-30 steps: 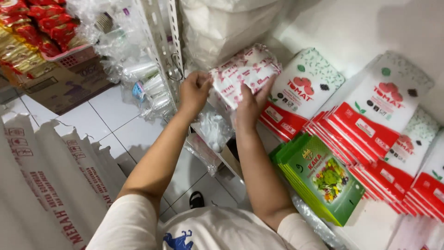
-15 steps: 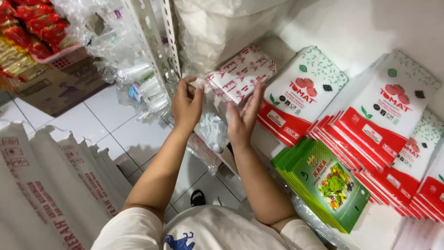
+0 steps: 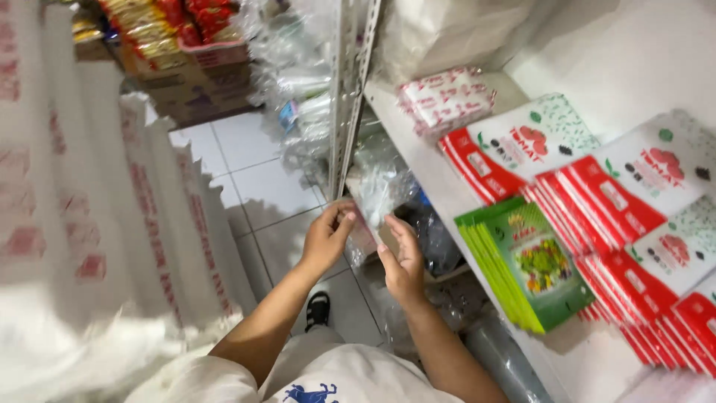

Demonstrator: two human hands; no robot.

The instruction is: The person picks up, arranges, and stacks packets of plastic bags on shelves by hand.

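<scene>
My left hand (image 3: 326,237) and my right hand (image 3: 401,257) are held below the white shelf (image 3: 418,160), both fingering a clear plastic bag (image 3: 377,192) that hangs between them. The left hand pinches its lower left edge. The right hand's fingers touch its right side. Whether the right hand grips it is unclear. A red-and-white patterned bundle of bags (image 3: 446,99) lies on the shelf at the back, apart from both hands.
Red-and-white packs (image 3: 597,198) and a green stack of packs (image 3: 533,261) cover the shelf to the right. A metal rack upright (image 3: 347,89) stands in front of the hands. White printed sacks (image 3: 97,216) hang at the left. More clear plastic bags (image 3: 294,82) and cartons sit behind, above the tiled floor.
Both hands have left the red-and-white bundle on the shelf and dropped below the shelf edge to a clear plastic bag. The view has swung left.
</scene>
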